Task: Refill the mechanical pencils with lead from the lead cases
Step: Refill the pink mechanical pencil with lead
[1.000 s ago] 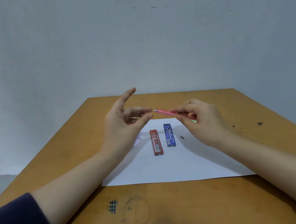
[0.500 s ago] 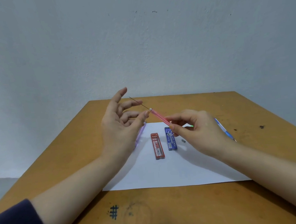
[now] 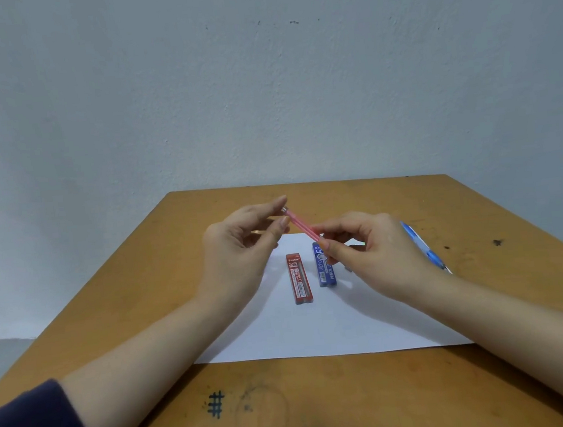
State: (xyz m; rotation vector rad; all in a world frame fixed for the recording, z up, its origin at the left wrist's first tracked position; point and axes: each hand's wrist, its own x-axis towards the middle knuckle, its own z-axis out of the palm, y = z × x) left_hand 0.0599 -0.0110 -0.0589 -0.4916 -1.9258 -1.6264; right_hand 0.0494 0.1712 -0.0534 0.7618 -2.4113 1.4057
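Observation:
A pink mechanical pencil (image 3: 301, 224) is held slanted above the white paper (image 3: 332, 325). My right hand (image 3: 373, 256) pinches its lower end. My left hand (image 3: 239, 251) closes index fingertip and thumb on its metal top end; no lead shows there. A red lead case (image 3: 300, 279) and a blue lead case (image 3: 325, 272) lie side by side on the paper below the hands. A blue mechanical pencil (image 3: 423, 249) lies at the paper's right edge, partly hidden by my right hand.
The paper lies on a wooden table (image 3: 427, 388) against a grey wall. A small grey piece (image 3: 347, 269) sits on the paper right of the blue case. A pen-drawn hash mark (image 3: 216, 403) is near the table's front edge.
The thin lead that stuck out of the pencil's top half a second ago is out of sight. My left hand has closed its index finger and thumb onto that end.

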